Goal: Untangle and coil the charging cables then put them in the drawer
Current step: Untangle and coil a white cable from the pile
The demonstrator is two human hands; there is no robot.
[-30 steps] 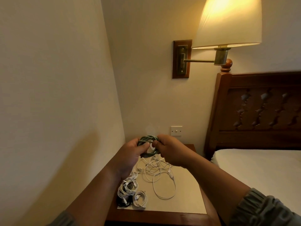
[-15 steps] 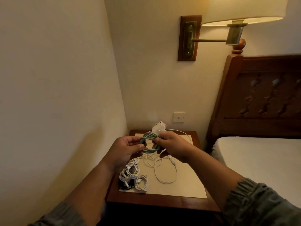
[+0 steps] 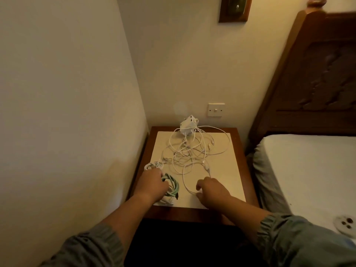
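Left hand (image 3: 152, 184): fingers curled round the green coil (image 3: 172, 186), at the bench's (image 3: 183, 214) near-left corner.
Right hand (image 3: 212, 190): fingers bent, with the white cable (image 3: 185, 185) loop at their tips; whether they grip it cannot be told.

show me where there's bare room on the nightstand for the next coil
Free: right strip of the cream mat, between the white tangle and its edge. Crowded: the middle, and front left around the green coil.

pale green coiled cable (image 3: 172, 185), white tangled cables (image 3: 189, 151), cream mat (image 3: 227, 180), brown nightstand (image 3: 248, 180).
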